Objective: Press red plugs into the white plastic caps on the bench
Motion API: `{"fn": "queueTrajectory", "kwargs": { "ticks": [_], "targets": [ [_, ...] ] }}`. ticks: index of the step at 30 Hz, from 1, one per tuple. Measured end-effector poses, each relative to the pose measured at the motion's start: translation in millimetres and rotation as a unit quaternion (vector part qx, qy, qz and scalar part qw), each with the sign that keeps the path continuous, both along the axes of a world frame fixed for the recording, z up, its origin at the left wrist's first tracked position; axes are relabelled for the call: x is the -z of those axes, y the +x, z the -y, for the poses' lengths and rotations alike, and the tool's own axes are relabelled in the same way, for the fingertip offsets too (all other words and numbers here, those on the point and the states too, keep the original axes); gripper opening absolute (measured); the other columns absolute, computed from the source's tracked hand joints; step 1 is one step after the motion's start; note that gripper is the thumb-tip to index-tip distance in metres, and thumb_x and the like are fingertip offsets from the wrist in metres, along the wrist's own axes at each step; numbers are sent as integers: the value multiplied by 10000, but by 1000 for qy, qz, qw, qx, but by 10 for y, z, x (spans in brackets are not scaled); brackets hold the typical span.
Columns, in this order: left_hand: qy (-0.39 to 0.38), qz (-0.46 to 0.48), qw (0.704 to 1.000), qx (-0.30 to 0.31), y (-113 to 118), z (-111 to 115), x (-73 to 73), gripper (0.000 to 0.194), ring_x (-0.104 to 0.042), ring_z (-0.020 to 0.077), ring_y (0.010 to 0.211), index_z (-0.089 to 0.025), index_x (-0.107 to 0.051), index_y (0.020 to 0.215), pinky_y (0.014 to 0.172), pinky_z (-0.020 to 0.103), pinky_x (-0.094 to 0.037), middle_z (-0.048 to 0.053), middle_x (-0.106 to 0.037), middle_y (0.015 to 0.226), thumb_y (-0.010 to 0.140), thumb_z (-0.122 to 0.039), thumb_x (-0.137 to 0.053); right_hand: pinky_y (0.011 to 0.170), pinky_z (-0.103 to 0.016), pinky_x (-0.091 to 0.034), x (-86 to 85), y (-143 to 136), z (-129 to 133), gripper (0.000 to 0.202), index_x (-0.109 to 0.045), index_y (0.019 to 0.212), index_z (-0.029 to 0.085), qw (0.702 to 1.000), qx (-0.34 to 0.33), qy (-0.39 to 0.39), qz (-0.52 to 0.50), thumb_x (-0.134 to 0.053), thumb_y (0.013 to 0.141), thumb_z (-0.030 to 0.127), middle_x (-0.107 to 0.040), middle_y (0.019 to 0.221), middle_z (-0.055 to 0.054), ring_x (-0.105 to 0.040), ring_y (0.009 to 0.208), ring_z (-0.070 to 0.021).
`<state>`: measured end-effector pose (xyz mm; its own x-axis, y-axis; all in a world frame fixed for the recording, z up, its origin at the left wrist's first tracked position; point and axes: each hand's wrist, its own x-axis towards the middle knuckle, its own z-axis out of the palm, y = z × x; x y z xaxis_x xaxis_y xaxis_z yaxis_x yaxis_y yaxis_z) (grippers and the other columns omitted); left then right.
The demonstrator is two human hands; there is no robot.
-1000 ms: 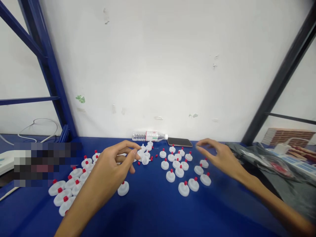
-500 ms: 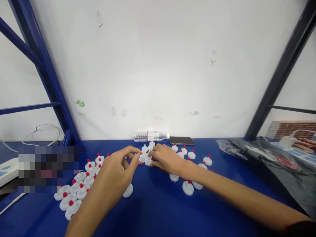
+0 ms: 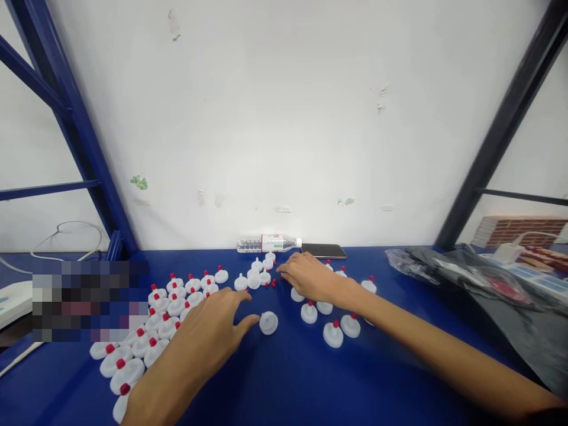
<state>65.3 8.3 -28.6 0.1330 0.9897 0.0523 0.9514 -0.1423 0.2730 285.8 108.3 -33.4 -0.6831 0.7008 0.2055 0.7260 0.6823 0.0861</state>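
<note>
My left hand [image 3: 222, 313] is open, with thumb and index finger spread apart. Just right of its thumb tip lies a single white disc-shaped piece [image 3: 268, 323] with a short nozzle and no red cap. At the middle back, my right hand [image 3: 306, 277] reaches down with its fingertips closed around a small red cap [image 3: 283, 277]; its thumb is largely hidden. Between the hands sits a cluster of uncapped white discs [image 3: 254, 278], with loose red caps [image 3: 273, 283] beside it.
Rows of red-capped white discs [image 3: 128, 374] cover the left side, and several more [image 3: 332, 334] stand under the right forearm. A water bottle [image 3: 270, 242] and phone [image 3: 323, 251] lie by the wall. Grey plastic bags [image 3: 470, 284] are at the right.
My left hand has left the white cluster, moved down and left, and opened. An uncapped disc now lies by its thumb. My right hand has shifted right, off the cluster, to the red caps.
</note>
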Motion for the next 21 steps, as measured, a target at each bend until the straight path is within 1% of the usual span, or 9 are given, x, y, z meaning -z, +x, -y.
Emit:
{"fn": "queueTrajectory", "kwargs": {
  "ticks": [2,4,7,9,11,13,16,19,21],
  "targets": [
    [1,13,1000,14,48,35,-8,418,-635,323,1187,-216,-657,1313,1026,504,-467,115,-697,1254,965,-423,-553,662,-315,-353,31,24,-46,278,-753,921,155,1000,-5,-9,11,-489,995,115,-723,787,-89,-643,762,-216],
    [0,17,999,39,125,69,-11,428,-632,309,1189,-239,-629,1358,1034,497,-470,102,-696,1255,972,-409,-553,640,-314,-337,45,36,-66,308,-756,871,155,1000,-12,-16,16,-474,984,103,-717,745,-83,-631,702,-203],
    [0,-2,998,56,261,108,10,456,-617,314,1210,-248,-571,1430,1046,507,-470,112,-667,1286,988,-355,-537,669,-315,-354,50,40,-69,305,-769,865,158,999,-24,-25,15,-489,961,87,-734,768,-90,-651,740,-213],
    [8,-25,998,57,334,121,34,460,-612,331,1211,-229,-555,1444,1022,516,-487,138,-640,1302,993,-315,-524,713,-315,-376,54,38,-72,277,-783,935,165,999,-35,-32,10,-521,944,77,-759,842,-95,-671,818,-226],
    [14,-45,997,56,374,120,48,443,-622,334,1179,-216,-562,1430,970,508,-519,154,-616,1305,993,-274,-515,760,-314,-390,61,35,-84,243,-786,1015,182,998,-47,-40,2,-580,928,88,-778,930,-88,-682,898,-233],
    [15,-62,997,48,380,107,41,426,-635,325,1140,-215,-569,1414,910,484,-548,154,-595,1302,994,-229,-499,790,-311,-394,68,31,-104,200,-790,1020,198,997,-59,-52,-5,-658,898,111,-788,952,-65,-686,930,-231],
    [12,-91,996,20,350,74,6,425,-642,315,1111,-214,-567,1404,834,445,-568,148,-570,1298,992,-168,-474,826,-309,-385,74,22,-131,146,-795,911,205,995,-73,-69,-16,-712,854,99,-788,873,-22,-686,895,-211],
    [2,-129,992,-5,313,33,-9,422,-647,317,1076,-200,-586,1371,781,427,-568,145,-573,1267,978,-115,-457,886,-331,-362,54,16,-129,179,-777,808,198,993,-85,-79,-24,-683,847,51,-762,769,-3,-670,835,-194],
    [4,-148,989,-7,291,4,6,423,-638,325,1082,-188,-608,1336,774,424,-561,144,-588,1241,966,-77,-437,905,-346,-349,21,18,-112,196,-764,782,188,992,-92,-83,-28,-668,852,32,-737,715,2,-652,788,-184]
  ]
}}
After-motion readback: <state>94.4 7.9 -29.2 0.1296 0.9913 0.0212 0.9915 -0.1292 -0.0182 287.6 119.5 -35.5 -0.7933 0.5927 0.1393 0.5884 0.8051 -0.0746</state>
